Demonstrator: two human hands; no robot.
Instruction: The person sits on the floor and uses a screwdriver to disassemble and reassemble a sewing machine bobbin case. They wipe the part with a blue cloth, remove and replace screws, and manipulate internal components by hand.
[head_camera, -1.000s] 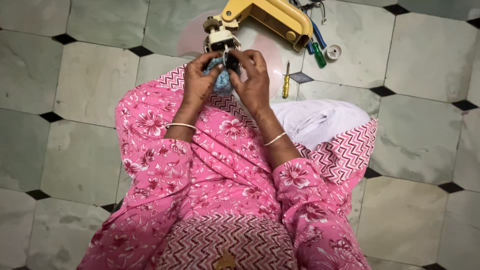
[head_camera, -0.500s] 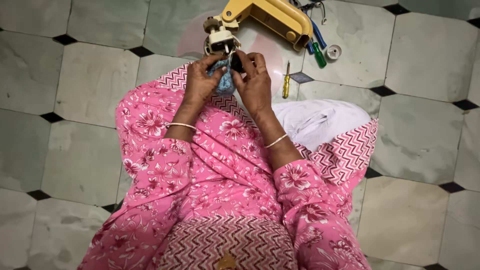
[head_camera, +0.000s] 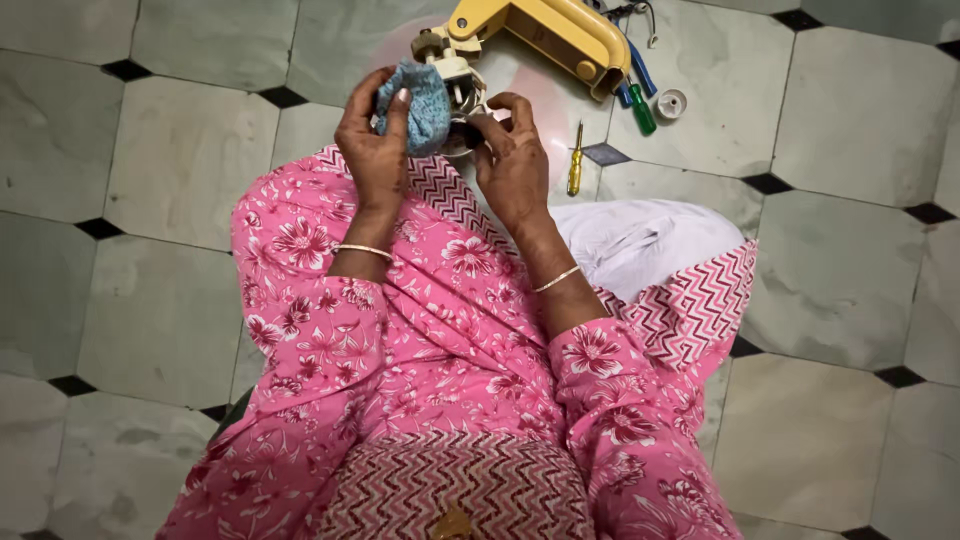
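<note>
The left hand (head_camera: 375, 140) had its fingers closed round a blue cloth (head_camera: 415, 105), pressed to the yellow machine's (head_camera: 540, 30) metal head (head_camera: 455, 75), likely for wiping. The right hand (head_camera: 510, 160) pinched a dark part at 12 o'clock, seemingly steadying it. Beyond, at 1 o'clock, screwdrivers (head_camera: 575, 160) lay on the floor (head_camera: 830, 110); no labels showed.

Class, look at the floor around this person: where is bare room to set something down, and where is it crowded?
Bare tiles lie left of the pink knee and right of the white cloth. Crowded: around the yellow machine, screwdrivers and both hands.
</note>
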